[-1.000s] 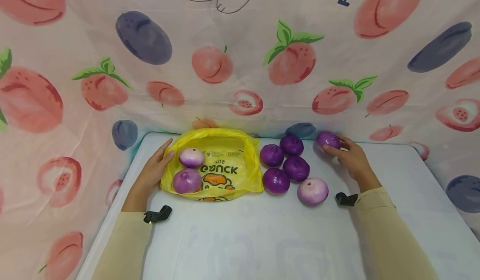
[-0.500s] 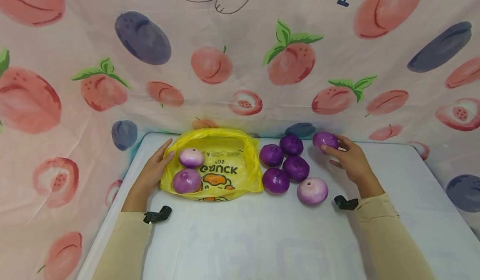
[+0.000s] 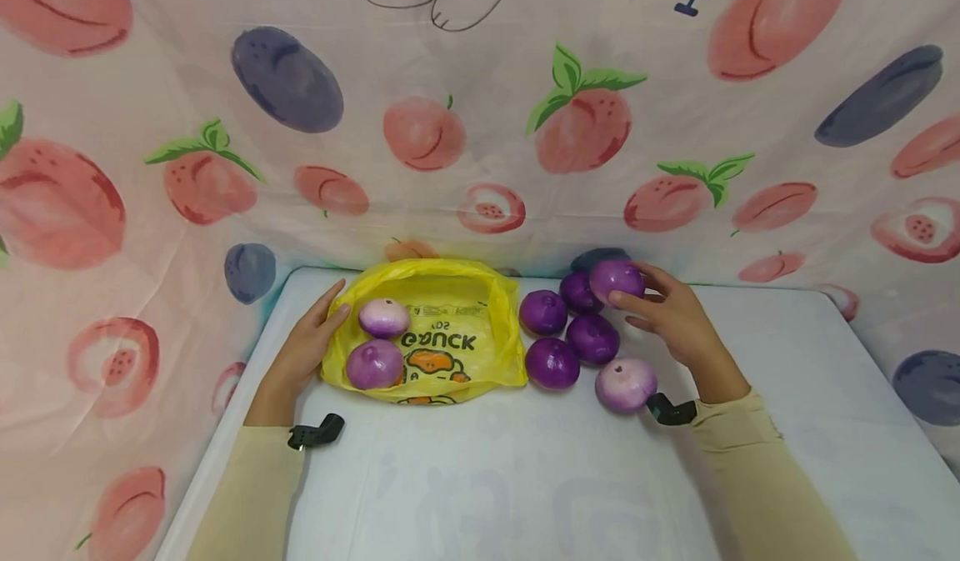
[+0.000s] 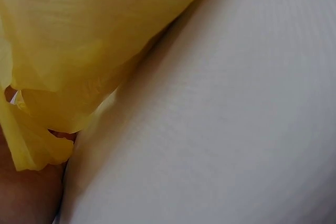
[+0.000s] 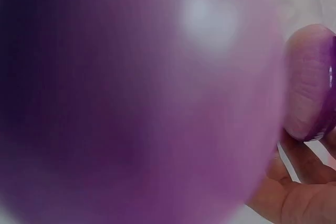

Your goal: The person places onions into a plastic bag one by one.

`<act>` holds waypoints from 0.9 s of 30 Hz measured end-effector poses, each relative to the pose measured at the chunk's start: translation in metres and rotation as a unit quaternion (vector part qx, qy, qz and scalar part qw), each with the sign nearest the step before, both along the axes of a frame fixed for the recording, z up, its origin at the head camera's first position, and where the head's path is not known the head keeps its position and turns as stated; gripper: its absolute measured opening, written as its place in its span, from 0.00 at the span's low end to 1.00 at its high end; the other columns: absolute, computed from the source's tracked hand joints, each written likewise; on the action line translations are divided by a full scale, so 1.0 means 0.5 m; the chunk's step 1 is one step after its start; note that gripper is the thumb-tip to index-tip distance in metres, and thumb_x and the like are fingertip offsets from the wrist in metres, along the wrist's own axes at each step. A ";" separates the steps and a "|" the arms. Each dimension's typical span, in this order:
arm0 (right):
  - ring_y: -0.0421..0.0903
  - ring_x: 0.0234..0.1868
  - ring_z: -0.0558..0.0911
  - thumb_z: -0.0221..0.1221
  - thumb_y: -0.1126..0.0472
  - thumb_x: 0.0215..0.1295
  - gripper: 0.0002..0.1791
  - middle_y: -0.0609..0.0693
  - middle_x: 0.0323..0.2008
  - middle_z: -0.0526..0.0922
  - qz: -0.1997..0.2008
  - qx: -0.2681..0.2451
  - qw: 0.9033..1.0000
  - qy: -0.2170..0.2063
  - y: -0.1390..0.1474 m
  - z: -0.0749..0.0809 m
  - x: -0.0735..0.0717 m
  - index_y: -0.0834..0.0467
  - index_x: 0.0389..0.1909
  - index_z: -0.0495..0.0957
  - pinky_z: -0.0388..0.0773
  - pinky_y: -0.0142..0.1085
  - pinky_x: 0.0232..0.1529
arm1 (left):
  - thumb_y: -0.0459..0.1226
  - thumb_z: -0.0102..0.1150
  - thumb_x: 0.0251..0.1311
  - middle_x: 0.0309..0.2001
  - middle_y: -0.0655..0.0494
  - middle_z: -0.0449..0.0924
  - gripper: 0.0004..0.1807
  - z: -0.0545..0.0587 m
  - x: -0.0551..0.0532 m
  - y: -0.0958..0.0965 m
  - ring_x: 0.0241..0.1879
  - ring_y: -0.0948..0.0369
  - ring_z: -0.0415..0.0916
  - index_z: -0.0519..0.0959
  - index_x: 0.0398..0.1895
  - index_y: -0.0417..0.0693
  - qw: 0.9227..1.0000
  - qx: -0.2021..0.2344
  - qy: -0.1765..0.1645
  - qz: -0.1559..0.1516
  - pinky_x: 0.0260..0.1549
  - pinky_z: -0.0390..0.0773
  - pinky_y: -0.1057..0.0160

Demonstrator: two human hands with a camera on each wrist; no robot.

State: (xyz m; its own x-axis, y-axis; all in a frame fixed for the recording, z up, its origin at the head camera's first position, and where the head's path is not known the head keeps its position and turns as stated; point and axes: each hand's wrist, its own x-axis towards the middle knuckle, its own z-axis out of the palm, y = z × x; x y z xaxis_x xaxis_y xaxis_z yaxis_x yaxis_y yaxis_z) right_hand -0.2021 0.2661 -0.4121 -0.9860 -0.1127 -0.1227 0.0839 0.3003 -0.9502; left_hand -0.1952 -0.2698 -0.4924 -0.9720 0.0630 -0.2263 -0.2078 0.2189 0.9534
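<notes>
My left hand [image 3: 303, 348] holds the left side of a yellow plastic bag [image 3: 480, 365], its thumb over the rim. In the left wrist view the bag [image 4: 79, 40] hangs over part of that hand. Two red onions lie inside, a pale one [image 3: 384, 318] above a pinker one [image 3: 374, 365]. My right hand [image 3: 678, 319] holds another red onion [image 3: 617, 281] between thumb and fingers, at the back of the onion group. In the right wrist view a blurred onion [image 5: 147, 98] fills the foreground; the held onion [image 5: 310, 85] is at the right.
Several dark red onions [image 3: 552, 363] stand between the bag and my right hand. A paler onion [image 3: 626, 384] sits nearest the front, close to the black right wrist camera [image 3: 671, 409]. The white table [image 3: 480, 486] meets a fruit-print cloth [image 3: 495, 61] behind.
My right hand has moved left with its onion, which now partly covers the rearmost onion of the group. My left hand and the bag stay in place.
</notes>
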 end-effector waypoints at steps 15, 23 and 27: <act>0.57 0.66 0.77 0.70 0.37 0.59 0.50 0.55 0.72 0.69 0.041 0.087 0.995 -0.007 -0.129 0.027 0.022 0.40 0.79 0.57 0.81 0.52 0.61 | 0.57 0.50 0.74 0.84 0.60 0.37 0.40 -0.001 -0.003 0.002 0.83 0.51 0.36 0.47 0.83 0.70 1.000 0.009 0.000 -0.004 0.79 0.47 0.42; 0.52 0.59 0.81 0.72 0.33 0.53 0.48 0.51 0.65 0.77 0.052 0.083 0.995 -0.015 -0.190 0.024 0.025 0.35 0.75 0.64 0.83 0.49 0.58 | 0.58 0.50 0.74 0.84 0.59 0.37 0.39 0.005 0.000 0.002 0.83 0.50 0.35 0.47 0.83 0.70 1.000 -0.003 0.004 -0.001 0.79 0.46 0.41; 0.52 0.59 0.82 0.73 0.35 0.53 0.47 0.52 0.64 0.78 0.058 0.074 0.996 -0.011 -0.212 0.021 0.025 0.36 0.74 0.65 0.82 0.51 0.60 | 0.57 0.49 0.75 0.84 0.59 0.37 0.38 0.001 -0.002 0.001 0.83 0.50 0.34 0.47 0.83 0.72 1.000 -0.016 0.000 0.002 0.80 0.44 0.40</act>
State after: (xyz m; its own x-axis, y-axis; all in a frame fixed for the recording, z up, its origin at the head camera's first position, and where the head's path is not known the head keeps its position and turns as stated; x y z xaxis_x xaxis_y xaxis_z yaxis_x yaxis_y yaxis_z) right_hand -0.1893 0.1600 -0.4018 -0.9642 -0.2056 -0.1672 0.0599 0.4454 -0.8933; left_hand -0.1960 -0.2695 -0.4919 -0.9723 0.0523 -0.2279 -0.2084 0.2477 0.9461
